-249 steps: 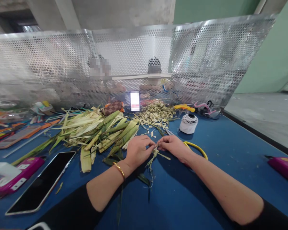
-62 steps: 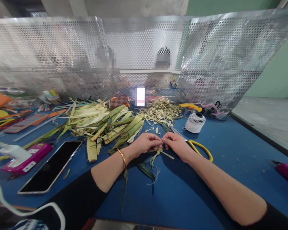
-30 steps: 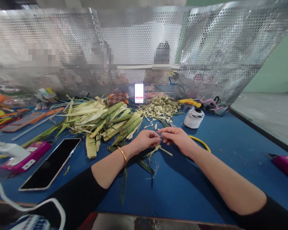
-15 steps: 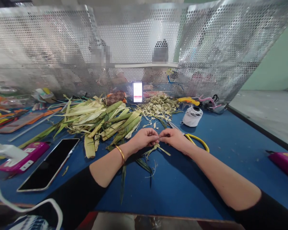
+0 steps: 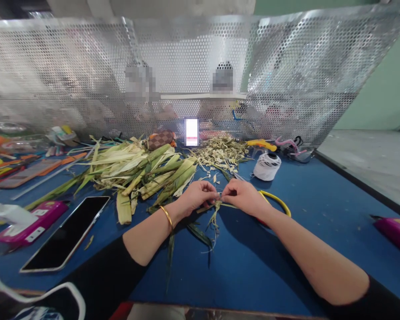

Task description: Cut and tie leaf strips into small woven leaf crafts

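Note:
My left hand [image 5: 200, 196], with a gold bangle at the wrist, is closed in a pinch over the blue table. Close by on its right, my right hand [image 5: 242, 195] pinches too, the fingertips of both nearly meeting. Between them is a small knotted strip of corn husk [image 5: 216, 212], its thin frayed ends hanging down toward me. Whether a thread also runs between the fingers I cannot tell. Partly hidden by my right hand and forearm lie yellow-handled scissors [image 5: 280, 200]. A spool of white thread [image 5: 267, 167] stands behind them.
Left of my hands lies a pile of corn husks [image 5: 126, 160]; husk scraps [image 5: 222, 151] heap behind them. A phone [image 5: 68, 233] and a purple power strip [image 5: 30, 222] are at left. A perforated metal screen [image 5: 193, 53] closes the back, with people beyond it.
The knotted husk strip now hangs more upright below my fingertips, and a strand reaches toward my right hand. My fingers have shifted slightly. The whole view has tilted a little.

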`<state>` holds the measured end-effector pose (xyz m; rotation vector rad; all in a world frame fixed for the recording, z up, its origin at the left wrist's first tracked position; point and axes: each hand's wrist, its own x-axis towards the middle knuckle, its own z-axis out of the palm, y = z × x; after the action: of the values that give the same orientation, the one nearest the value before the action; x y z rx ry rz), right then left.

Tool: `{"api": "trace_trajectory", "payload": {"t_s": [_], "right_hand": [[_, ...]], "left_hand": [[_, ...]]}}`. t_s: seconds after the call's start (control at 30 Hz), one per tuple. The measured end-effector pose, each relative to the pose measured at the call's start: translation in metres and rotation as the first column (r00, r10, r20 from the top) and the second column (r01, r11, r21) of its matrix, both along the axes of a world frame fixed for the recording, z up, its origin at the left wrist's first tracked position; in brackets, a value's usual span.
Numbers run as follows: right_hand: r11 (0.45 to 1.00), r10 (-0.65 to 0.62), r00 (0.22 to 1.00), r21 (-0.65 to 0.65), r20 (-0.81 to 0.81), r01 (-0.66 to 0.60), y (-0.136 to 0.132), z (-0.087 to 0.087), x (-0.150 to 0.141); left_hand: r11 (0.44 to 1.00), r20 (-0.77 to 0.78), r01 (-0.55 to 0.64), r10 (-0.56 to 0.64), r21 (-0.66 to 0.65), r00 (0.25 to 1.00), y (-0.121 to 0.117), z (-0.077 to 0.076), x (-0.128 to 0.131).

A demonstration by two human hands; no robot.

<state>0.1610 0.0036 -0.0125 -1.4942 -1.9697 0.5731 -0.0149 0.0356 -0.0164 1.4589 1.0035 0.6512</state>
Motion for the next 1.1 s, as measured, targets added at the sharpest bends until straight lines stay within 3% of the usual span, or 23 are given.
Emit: {"api": "trace_trajectory", "payload": {"t_s": [0.17,0.3,0.4,0.53,0.8,0.97,1.1], "right_hand": [[0.997,0.058,0.996,-0.044,-0.074,-0.062,0.003,-0.003,0.002],[0.964,-0.113,0.939,-0.265,-0.324,0.024,0.007,-0.009,0.0],[0.936,-0.179,0.904,-0.349,-0.387,0.035,0.006,-0.011,-0.005],[0.919,-0.143,0.888,-0.391,-0.438,-0.045,0.002,-0.009,-0.01],[0.911,-0.166,0.851,-0.407,-0.498,-0.06,0.001,-0.005,-0.011],[0.911,-0.192,0.839,-0.411,-0.508,-0.04,0.001,-0.004,-0.009],[0.915,-0.191,0.838,-0.403,-0.51,-0.036,0.001,-0.005,-0.01]], "left_hand": [[1.0,0.004,0.007,-0.007,0.003,1.0,0.0,0.001,-0.002],[1.0,0.004,0.021,-0.021,0.002,1.0,0.0,0.001,-0.003],[0.999,0.014,0.031,-0.031,-0.007,0.999,0.001,0.001,-0.004],[0.998,0.023,0.042,-0.041,-0.04,0.999,0.003,0.003,-0.005],[0.999,0.026,0.04,-0.04,-0.021,0.999,0.001,0.005,-0.006],[0.996,0.021,0.03,-0.031,0.084,0.999,-0.001,0.002,-0.003],[0.954,-0.06,-0.029,0.049,0.297,0.997,0.0,-0.001,0.001]]}}
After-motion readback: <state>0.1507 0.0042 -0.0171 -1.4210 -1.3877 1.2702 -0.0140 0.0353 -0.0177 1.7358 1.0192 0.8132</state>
